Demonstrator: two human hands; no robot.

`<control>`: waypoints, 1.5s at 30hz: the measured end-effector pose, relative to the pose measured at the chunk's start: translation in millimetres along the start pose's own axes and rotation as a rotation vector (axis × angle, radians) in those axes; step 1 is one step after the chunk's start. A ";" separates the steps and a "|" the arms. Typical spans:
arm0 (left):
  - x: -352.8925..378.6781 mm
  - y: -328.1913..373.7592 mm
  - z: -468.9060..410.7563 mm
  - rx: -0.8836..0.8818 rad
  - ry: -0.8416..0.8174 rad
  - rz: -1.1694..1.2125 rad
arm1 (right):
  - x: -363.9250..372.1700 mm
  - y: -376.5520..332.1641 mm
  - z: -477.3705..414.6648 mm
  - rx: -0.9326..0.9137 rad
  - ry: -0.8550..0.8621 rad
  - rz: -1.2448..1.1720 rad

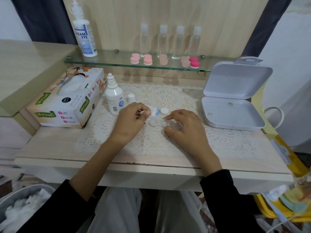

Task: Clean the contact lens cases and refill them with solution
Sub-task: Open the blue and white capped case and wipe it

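On the lace mat (168, 98), mid-desk | contact lens case (155, 123) lies flat between both hands | left hand (130, 119) pinches a cotton swab (142, 112) beside the blue cap (156, 111) | right hand (185, 126): index and thumb pinch the case's right end, other fingers curled | white cap (164, 111) just behind.

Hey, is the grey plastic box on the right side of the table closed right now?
No, the box lies open, with its hinged lid standing up behind the base.
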State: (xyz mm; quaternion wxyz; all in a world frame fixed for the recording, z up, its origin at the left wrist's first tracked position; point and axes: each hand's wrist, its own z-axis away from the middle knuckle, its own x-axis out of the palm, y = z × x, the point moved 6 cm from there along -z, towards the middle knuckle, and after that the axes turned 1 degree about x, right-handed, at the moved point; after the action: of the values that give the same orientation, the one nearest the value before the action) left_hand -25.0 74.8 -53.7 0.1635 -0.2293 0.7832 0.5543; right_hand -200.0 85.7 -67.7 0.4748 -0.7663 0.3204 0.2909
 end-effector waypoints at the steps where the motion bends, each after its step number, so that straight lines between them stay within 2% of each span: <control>1: -3.4 -1.7 0.4 -0.032 0.032 0.070 | -0.2 -0.1 0.4 -0.001 -0.001 -0.002; 7: -7.3 3.8 6.8 -0.060 0.122 0.357 | -0.4 -1.4 1.0 -0.016 0.004 0.001; 15: -6.3 17.4 6.8 0.007 0.180 0.408 | -4.5 -4.0 1.5 -0.025 0.031 -0.076; 20: 3.0 22.8 9.8 0.015 0.076 0.461 | -13.9 -12.2 6.7 -0.036 0.055 -0.317; 25: 12.5 30.0 12.8 0.021 -0.012 0.495 | -19.2 -12.6 7.3 -0.085 0.151 -0.426; 27: 9.6 27.7 10.9 0.029 0.018 0.440 | -20.9 -7.3 6.6 -0.085 0.206 -0.450; 30: 0.2 24.5 5.7 0.177 0.038 0.149 | -22.8 0.8 5.9 -0.040 0.265 -0.481; 32: 1.0 14.4 3.9 0.204 -0.025 -0.032 | -24.1 4.0 5.8 -0.008 0.283 -0.489; 36: 8.3 -4.0 6.1 0.177 -0.132 -0.249 | -25.4 2.2 4.4 -0.004 0.271 -0.454; 42: 8.4 -2.5 5.4 0.177 -0.099 -0.188 | -27.3 -3.1 6.0 -0.015 0.264 -0.416; 45: 8.1 -1.1 5.7 0.182 -0.081 -0.162 | -20.1 -9.8 6.4 -0.079 0.210 -0.225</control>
State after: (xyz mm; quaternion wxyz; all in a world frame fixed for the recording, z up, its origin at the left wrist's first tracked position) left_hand -31.3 78.4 -60.6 0.2592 -0.2534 0.8020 0.4748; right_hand -205.9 99.2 -49.7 0.4377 -0.8417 0.2688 0.1666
